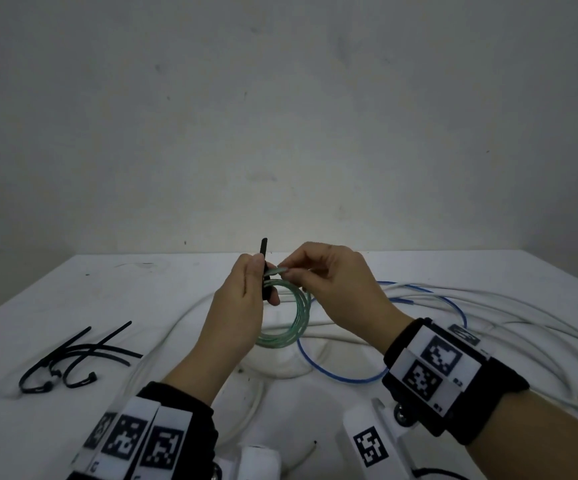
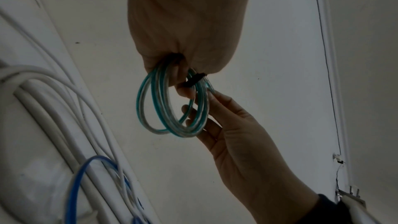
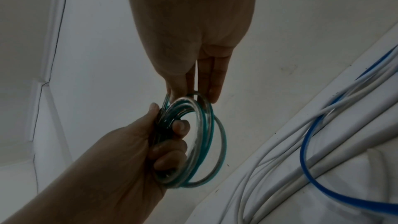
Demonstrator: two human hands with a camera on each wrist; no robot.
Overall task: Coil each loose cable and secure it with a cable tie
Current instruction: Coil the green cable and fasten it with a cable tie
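The left hand [image 1: 246, 292] gripped the light, springy teal cable coil [image 1: 287, 323] and black cable tie [image 1: 264, 252]; the right hand [image 1: 329, 282] pinched its top, where loops would likely splay.

No word, brand name or number can be read in these pictures. The wrist bands [image 1: 432, 367] carry only black-and-white square code patterns; beside them there are very small dark marks, too blurred to read. The cables and ties show no print.
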